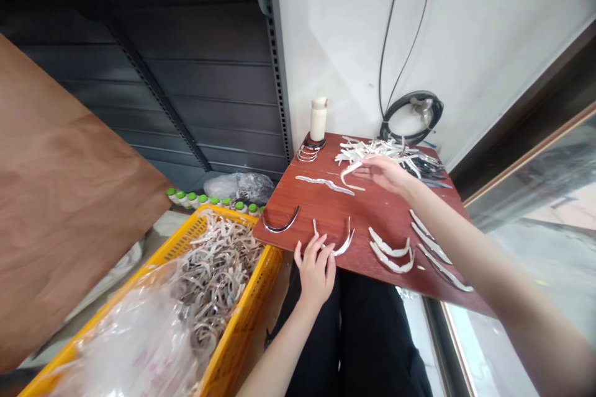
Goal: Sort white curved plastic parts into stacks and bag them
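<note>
In the head view, the right hand point(384, 173) reaches out over the reddish-brown table point(386, 205), its fingers pinched on one end of a curved white strip point(343, 178). That strip bows out to the left of the fingertips, just in front of a heap of white strips point(367, 149); darker strips point(427, 164) lie at the right side of the heap.

The left hand point(316, 270) is at the near edge, its fingers spread and slightly bent over some thin curved pieces point(343, 249) (whether they grip or merely touch, I cannot tell).

Left of that hand lies a black, shiny curved piece point(280, 227), and farther back a wavy strip point(326, 183) lies flat. To the right are two pale curved strips point(390, 252), one nested near the other, and three slimmer strips point(431, 243) along the table's right side. A cream cylinder point(318, 121) stands upright at the far left corner. Beside the table, a yellow crate point(251, 307) holds many tangled strips point(218, 260) and a clear plastic bag point(135, 335).
</note>
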A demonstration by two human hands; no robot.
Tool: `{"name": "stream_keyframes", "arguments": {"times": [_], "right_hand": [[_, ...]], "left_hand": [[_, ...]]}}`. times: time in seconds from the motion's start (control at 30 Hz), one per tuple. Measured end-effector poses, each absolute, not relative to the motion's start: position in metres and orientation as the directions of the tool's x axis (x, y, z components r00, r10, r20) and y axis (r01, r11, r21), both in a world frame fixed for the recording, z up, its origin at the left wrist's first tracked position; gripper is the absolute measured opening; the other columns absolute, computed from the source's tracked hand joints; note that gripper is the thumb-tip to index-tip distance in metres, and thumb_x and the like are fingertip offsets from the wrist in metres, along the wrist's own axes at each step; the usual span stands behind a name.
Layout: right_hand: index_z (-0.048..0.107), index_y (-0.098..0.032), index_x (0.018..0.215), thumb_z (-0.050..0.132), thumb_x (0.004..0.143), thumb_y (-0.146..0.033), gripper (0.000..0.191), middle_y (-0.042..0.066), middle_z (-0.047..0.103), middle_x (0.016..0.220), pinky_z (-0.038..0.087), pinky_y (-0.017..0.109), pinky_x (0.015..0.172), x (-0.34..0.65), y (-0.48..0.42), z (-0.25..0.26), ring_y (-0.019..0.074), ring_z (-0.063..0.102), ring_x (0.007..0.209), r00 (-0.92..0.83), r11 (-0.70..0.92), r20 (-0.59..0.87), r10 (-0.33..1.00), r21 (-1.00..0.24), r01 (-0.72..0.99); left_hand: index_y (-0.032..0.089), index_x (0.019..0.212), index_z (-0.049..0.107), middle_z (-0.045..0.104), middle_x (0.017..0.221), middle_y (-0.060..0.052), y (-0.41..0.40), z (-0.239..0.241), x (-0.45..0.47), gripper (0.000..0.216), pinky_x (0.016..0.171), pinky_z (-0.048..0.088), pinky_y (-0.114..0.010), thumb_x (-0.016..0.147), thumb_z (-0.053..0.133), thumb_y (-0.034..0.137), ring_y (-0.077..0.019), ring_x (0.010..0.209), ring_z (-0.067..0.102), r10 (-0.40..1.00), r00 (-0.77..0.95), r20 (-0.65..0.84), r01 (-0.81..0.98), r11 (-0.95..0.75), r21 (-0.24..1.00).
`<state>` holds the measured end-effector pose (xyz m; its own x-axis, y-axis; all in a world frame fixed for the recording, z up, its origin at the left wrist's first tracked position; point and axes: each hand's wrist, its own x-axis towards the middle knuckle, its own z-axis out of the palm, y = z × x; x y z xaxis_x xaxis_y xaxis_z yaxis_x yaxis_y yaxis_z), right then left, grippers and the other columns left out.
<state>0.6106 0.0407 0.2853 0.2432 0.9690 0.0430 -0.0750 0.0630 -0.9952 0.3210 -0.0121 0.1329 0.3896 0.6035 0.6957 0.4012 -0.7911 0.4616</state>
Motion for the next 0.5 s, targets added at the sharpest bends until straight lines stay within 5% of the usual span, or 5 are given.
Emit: {"name": "stream_keyframes", "arguments": {"times": [0.1, 0.3, 0.5], "right_hand": [[0.062, -0.017, 0.073, 0.073, 0.072, -0.03, 0.017, 0.006, 0.075, 0.078, 0.058, 0.031, 0.081, 0.585, 0.038, 0.302, 0.0183, 0.072, 0.078, 0.153, -0.056, -0.073, 0.985, -0.992, -0.117], [0.059, -0.016, 0.073, 0.064, 0.081, -0.026, 0.013, 0.008, 0.074, 0.072, 0.058, 0.027, 0.06, 0.521, 0.038, 0.303, 0.0191, 0.072, 0.062, -0.045, -0.374, -0.402, 0.914, -0.882, 0.285], [0.063, -0.016, 0.07, 0.055, 0.088, -0.032, 0.025, 0.006, 0.073, 0.066, 0.052, 0.024, 0.048, 0.481, 0.042, 0.263, 0.0152, 0.065, 0.049, -0.094, -0.459, -0.603, 0.792, -0.69, 0.56]], "left_hand": [[0.024, 0.113, 0.063, 0.066, 0.125, -0.008, -0.012, 0.133, 0.32, 0.026, 0.118, 0.015, -0.048, 0.094, 0.047, 0.017, -0.0204, 0.127, 0.055, 0.599, 0.385, 0.702, 0.401, -0.794, 0.457], [0.023, 0.112, 0.063, 0.066, 0.125, -0.008, -0.012, 0.131, 0.319, 0.025, 0.118, 0.017, -0.048, 0.093, 0.047, 0.015, -0.0201, 0.127, 0.054, 0.598, 0.38, 0.706, 0.384, -0.796, 0.468], [0.022, 0.112, 0.062, 0.065, 0.124, -0.008, -0.011, 0.129, 0.317, 0.027, 0.117, 0.022, -0.047, 0.092, 0.047, 0.014, -0.0203, 0.127, 0.054, 0.593, 0.362, 0.719, 0.389, -0.797, 0.461]]}}
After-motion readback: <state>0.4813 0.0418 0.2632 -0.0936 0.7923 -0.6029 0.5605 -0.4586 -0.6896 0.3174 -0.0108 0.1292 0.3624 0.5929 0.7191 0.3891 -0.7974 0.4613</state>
